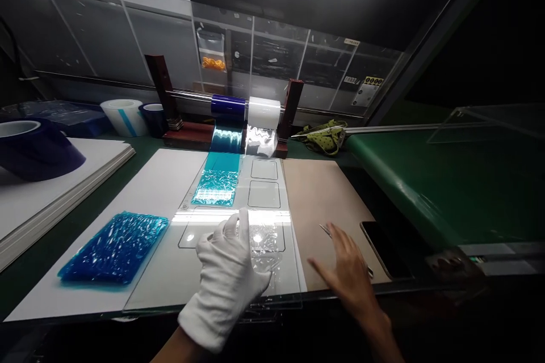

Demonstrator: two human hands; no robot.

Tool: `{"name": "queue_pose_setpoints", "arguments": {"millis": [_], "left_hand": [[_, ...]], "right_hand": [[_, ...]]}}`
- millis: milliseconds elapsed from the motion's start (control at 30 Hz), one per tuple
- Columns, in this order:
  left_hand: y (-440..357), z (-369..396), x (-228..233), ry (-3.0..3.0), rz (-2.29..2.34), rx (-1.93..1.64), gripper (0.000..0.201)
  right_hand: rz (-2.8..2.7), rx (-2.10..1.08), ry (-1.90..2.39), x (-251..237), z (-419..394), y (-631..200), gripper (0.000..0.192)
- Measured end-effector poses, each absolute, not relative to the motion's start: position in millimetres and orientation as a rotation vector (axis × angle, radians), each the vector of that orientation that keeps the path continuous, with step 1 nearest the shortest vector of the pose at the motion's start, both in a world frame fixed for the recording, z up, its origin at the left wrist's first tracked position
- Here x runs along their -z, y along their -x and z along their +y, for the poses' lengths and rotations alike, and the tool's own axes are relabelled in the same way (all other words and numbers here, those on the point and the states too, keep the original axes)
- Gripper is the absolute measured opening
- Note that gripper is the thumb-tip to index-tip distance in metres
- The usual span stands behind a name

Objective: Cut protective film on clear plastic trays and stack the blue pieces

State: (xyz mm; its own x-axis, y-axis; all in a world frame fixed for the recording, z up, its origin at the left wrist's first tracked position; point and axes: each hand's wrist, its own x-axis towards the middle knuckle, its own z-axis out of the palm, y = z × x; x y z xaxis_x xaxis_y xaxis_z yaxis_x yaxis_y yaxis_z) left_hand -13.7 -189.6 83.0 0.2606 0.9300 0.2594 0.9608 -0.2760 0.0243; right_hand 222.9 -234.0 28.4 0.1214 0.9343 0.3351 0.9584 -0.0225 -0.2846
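A clear acrylic template (272, 193) with rectangular cut-outs lies on the white sheet (157, 181) at the middle of the bench. The gloved left hand (227, 272) lies flat near the template's front edge, fingers spread, pressing a crinkled piece of clear film (266, 244) without gripping it. The bare right hand (347, 272) hovers open and empty over the brown board (315, 193), just beside the tweezers (327, 231) near that board's front edge.
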Motion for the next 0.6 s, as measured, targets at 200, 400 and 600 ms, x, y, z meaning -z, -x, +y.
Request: {"name": "queue_pose_setpoints", "arguments": {"millis": [200,400,600], "left_hand": [[1.2,-184.2,-78.4,2.303,-1.879,0.51,0.105],[-1.6,-174.5,-80.3,2.317,-1.975,0.588,0.076],[6.0,-161.2,-71.9,2.332,-1.964,0.626,0.108]], "right_hand": [[-1.963,0.089,1.659,-40.0,-251.2,-119.3,0.109],[-1.91,0.144,1.698,-27.4,-226.6,-87.4,0.097],[-2.038,0.165,1.572,-31.1,-200.1,-107.3,0.101]]}}
